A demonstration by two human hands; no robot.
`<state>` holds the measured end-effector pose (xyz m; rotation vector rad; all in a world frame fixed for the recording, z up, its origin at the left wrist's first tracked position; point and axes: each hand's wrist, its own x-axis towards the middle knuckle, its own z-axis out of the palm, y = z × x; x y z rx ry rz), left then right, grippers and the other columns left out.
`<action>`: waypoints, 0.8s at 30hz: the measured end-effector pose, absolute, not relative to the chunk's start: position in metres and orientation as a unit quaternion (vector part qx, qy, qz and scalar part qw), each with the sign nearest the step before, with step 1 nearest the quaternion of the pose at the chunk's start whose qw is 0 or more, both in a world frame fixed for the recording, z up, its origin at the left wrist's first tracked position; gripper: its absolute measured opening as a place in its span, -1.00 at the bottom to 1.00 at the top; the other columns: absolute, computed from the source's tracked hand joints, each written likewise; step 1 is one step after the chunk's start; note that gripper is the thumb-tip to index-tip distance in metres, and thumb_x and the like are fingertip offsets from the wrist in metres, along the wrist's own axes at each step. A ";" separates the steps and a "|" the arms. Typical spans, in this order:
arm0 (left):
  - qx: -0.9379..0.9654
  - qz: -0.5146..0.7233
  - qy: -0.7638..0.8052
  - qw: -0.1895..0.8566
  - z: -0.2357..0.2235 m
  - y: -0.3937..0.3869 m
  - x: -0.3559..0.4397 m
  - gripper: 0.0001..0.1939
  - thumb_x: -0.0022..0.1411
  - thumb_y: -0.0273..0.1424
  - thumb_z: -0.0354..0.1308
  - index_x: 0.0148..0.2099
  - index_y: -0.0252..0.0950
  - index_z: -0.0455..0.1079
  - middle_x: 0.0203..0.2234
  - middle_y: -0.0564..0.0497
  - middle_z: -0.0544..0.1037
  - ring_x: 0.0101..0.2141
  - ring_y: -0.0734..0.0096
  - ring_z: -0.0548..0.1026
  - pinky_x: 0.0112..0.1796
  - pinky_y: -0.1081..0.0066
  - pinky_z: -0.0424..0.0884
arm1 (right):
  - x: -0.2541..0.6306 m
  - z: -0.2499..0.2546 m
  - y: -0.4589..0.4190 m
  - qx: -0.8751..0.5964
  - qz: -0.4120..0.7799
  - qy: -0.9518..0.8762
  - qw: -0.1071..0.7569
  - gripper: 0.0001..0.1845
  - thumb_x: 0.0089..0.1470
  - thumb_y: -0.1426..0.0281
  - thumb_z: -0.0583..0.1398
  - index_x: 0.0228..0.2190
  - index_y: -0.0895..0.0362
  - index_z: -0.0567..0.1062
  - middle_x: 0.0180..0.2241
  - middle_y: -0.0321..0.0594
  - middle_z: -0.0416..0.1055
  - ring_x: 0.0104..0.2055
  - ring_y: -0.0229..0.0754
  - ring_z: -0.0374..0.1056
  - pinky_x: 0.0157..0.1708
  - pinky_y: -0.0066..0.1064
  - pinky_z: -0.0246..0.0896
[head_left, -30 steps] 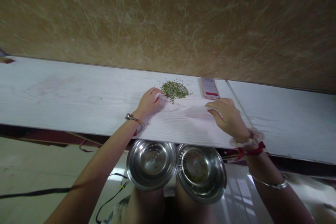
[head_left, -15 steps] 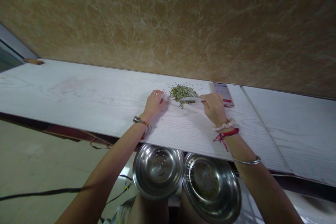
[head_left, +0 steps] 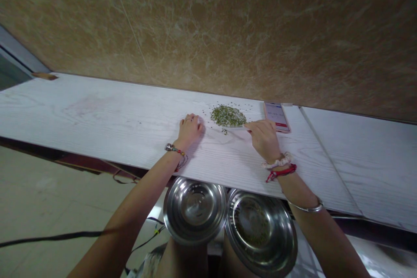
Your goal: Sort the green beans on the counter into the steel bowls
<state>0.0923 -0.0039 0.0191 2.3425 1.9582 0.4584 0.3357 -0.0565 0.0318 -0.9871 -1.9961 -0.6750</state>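
Note:
A loose pile of small green beans (head_left: 228, 115) lies on the white wood-grain counter, with a few strays around it. My right hand (head_left: 263, 137) is closed on one end of a thin whitish strip (head_left: 233, 128). The strip reaches left along the near edge of the pile, by a few beans; its exact kind is unclear. Left of the pile, my left hand (head_left: 189, 130) rests on the counter with its fingers curled under. Nothing shows in it, and the fingertips are partly hidden.
A phone (head_left: 276, 117) with a lit screen lies just beyond my right hand. Below the counter's front edge, two steel bowls sit over my legs: a left one (head_left: 172, 226) and a right one (head_left: 283, 226) with green bits inside. A brown wall (head_left: 208, 30) rises behind.
My right hand has drawn the strip slightly toward me, from over the beans to the pile's near edge. My left hand has shifted a little left, its fingers more curled.

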 end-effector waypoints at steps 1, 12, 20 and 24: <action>0.757 0.148 0.635 0.029 0.020 -0.004 0.092 -0.66 0.26 -0.43 -0.06 0.06 -0.35 0.28 0.10 -0.25 0.32 0.15 0.12 0.23 0.10 0.11 0.17 | 0.336 0.032 -0.056 -0.393 -0.265 -0.788 0.394 -0.80 0.11 0.57 0.06 -0.33 0.11 0.45 -0.44 -0.25 0.49 -0.32 -0.20 0.32 -0.23 -0.32 0.07; 0.764 0.139 0.630 0.021 0.020 -0.004 0.092 -0.70 0.26 -0.43 -0.08 0.02 -0.32 0.31 0.09 -0.23 0.33 0.13 0.12 0.24 0.08 0.10 0.20 | 0.340 0.032 -0.058 -0.431 -0.217 -0.790 0.379 -0.76 0.11 0.55 0.03 -0.34 0.08 0.47 -0.43 -0.24 0.48 -0.30 -0.18 0.31 -0.20 -0.29 0.06; 0.766 0.139 0.627 0.020 0.019 -0.003 0.091 -0.69 0.26 -0.42 -0.08 0.02 -0.31 0.30 0.10 -0.23 0.33 0.14 0.11 0.24 0.08 0.09 0.19 | 0.344 0.035 -0.059 -0.412 -0.184 -0.811 0.373 -0.76 0.07 0.56 0.04 -0.36 0.08 0.46 -0.45 -0.24 0.47 -0.32 -0.17 0.33 -0.24 -0.28 0.11; 0.764 0.151 0.627 0.014 0.016 -0.001 0.090 -0.71 0.25 -0.43 -0.07 0.00 -0.25 0.31 0.09 -0.18 0.35 0.12 0.13 0.25 0.07 0.10 0.20 | 0.348 0.037 -0.061 -0.409 -0.174 -0.815 0.373 -0.78 0.06 0.55 0.05 -0.37 0.07 0.46 -0.45 -0.24 0.47 -0.33 -0.16 0.34 -0.24 -0.27 0.13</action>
